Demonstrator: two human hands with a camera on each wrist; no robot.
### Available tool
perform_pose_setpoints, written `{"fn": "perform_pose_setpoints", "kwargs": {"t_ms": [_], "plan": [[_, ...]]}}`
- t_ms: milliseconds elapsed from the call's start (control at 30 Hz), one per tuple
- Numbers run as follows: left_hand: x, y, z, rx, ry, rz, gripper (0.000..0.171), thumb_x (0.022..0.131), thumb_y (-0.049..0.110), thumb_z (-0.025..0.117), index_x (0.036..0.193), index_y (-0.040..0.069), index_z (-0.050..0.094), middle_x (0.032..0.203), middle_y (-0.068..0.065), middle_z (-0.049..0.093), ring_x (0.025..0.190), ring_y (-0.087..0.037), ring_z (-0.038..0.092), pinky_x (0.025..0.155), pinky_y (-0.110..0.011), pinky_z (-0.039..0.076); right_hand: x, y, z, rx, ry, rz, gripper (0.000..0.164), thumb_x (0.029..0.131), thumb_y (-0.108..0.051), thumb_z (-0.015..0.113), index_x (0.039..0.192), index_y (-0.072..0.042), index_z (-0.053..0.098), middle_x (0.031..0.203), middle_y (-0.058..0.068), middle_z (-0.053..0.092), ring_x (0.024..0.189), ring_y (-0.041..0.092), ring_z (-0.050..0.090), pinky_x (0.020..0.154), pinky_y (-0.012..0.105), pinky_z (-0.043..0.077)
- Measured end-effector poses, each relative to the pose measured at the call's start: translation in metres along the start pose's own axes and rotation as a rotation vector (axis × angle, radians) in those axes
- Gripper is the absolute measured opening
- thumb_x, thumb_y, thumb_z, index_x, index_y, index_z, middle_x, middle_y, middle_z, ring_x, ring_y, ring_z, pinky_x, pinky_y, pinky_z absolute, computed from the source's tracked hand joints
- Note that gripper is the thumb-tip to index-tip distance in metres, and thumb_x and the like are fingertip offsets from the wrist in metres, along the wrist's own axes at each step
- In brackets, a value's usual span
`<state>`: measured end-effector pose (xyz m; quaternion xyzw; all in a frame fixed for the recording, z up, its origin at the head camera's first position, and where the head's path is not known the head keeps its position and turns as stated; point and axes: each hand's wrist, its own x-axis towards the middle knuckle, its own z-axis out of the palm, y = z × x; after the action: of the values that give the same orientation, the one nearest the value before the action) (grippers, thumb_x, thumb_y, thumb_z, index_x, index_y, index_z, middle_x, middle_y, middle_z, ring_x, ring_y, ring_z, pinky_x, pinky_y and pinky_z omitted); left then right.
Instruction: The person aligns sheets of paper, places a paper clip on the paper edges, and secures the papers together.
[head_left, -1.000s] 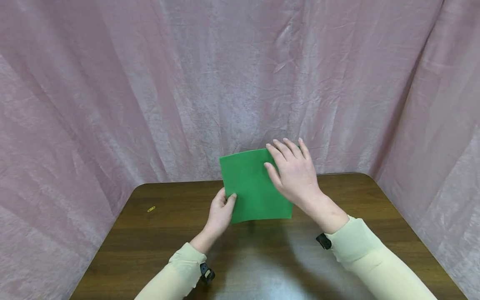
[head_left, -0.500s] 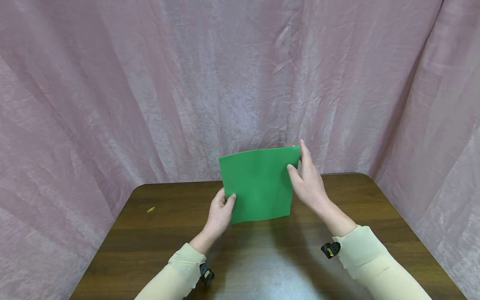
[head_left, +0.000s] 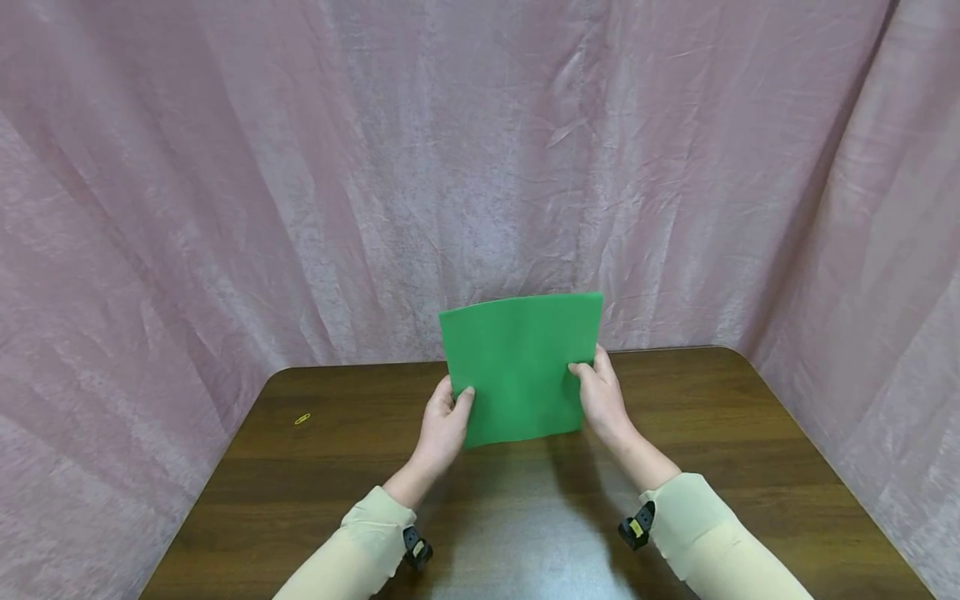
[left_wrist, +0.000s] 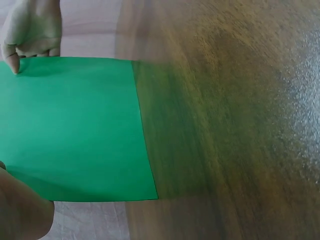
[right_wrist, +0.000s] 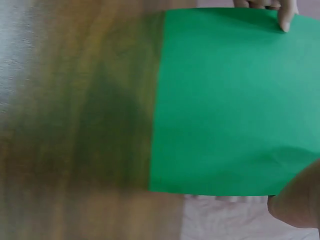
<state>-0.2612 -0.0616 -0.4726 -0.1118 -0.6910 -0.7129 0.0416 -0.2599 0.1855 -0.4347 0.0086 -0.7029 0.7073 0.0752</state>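
A green sheet of paper (head_left: 519, 367) is held up, tilted, over the middle of the wooden table in the head view. My left hand (head_left: 441, 423) grips its left edge low down, thumb across the front and fingers behind. On the opposite edge my right hand (head_left: 602, 400) pinches the sheet the same way, around mid-height. The left wrist view shows the green sheet (left_wrist: 75, 130) stretched between both hands, its lower edge over the table. In the right wrist view the sheet (right_wrist: 235, 100) bends slightly near the right thumb (right_wrist: 300, 197). Fingers behind the sheet are mostly hidden.
A yellow paper clip (head_left: 302, 418) lies on the left part of the brown wooden table (head_left: 750, 467). Pink velvety curtains (head_left: 480, 150) hang behind the table and along its sides. Each wrist wears a small black camera (head_left: 636, 526).
My right hand has moved from spread over the sheet's upper right corner down to its right edge, where it now pinches. The left hand has kept its grip; the sheet barely moved.
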Motion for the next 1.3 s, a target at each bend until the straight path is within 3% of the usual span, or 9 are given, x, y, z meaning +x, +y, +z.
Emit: {"fn": "perform_pose_setpoints", "kwargs": {"t_ms": [333,533,800,900,1067,1300], "plan": [[-0.003,-0.011,-0.001,-0.016,-0.037,-0.044,0.032,0.110,0.021,0.051,0.139,0.008,0.052,0.126,-0.015,0.065,0.109,-0.036,0.069,0.091,-0.057,0.055,-0.008,0.024,0.003,0.063,0.018,0.063,0.035,0.103,-0.007,0.046,0.138,-0.003,0.047,0.124,0.017,0.058,0.108,0.031,0.062,0.095,0.054,0.052],[-0.003,-0.011,-0.002,-0.024,-0.072,-0.053,0.035,0.109,0.026,0.055,0.140,0.010,0.051,0.127,-0.015,0.065,0.110,-0.037,0.069,0.093,-0.059,0.054,-0.008,0.030,0.007,0.037,0.028,0.002,0.035,0.096,0.004,0.058,0.130,0.000,0.053,0.116,0.019,0.064,0.097,0.028,0.069,0.089,0.055,0.056],[0.000,-0.011,0.000,0.007,-0.008,-0.074,0.033,0.108,0.015,0.055,0.138,0.001,0.052,0.121,-0.022,0.066,0.105,-0.045,0.068,0.088,-0.062,0.055,-0.009,0.029,0.007,-0.022,0.010,-0.027,0.031,0.099,0.001,0.060,0.130,0.003,0.056,0.120,0.023,0.065,0.100,0.030,0.069,0.087,0.050,0.058],[0.000,-0.010,-0.003,0.014,0.003,-0.098,0.033,0.107,0.016,0.057,0.137,0.002,0.054,0.119,-0.021,0.067,0.103,-0.043,0.069,0.086,-0.060,0.056,-0.011,0.025,0.006,-0.071,0.005,-0.030,0.034,0.098,0.000,0.062,0.132,0.002,0.055,0.120,0.024,0.066,0.098,0.030,0.069,0.084,0.045,0.059],[-0.001,-0.004,-0.011,0.038,-0.031,-0.122,0.037,0.105,0.022,0.062,0.136,0.004,0.057,0.117,-0.015,0.069,0.099,-0.029,0.070,0.083,-0.047,0.059,-0.014,0.016,0.002,-0.080,-0.015,0.036,0.040,0.097,-0.001,0.063,0.135,0.002,0.051,0.121,0.023,0.067,0.092,0.022,0.068,0.080,0.037,0.057],[-0.004,0.005,-0.024,0.049,-0.132,-0.217,0.036,0.102,0.022,0.066,0.132,0.003,0.059,0.112,-0.013,0.072,0.095,-0.024,0.071,0.079,-0.039,0.059,-0.018,0.008,-0.009,-0.075,-0.117,0.135,0.046,0.096,-0.001,0.065,0.138,0.007,0.048,0.121,0.022,0.068,0.090,0.020,0.070,0.077,0.036,0.059]]}}
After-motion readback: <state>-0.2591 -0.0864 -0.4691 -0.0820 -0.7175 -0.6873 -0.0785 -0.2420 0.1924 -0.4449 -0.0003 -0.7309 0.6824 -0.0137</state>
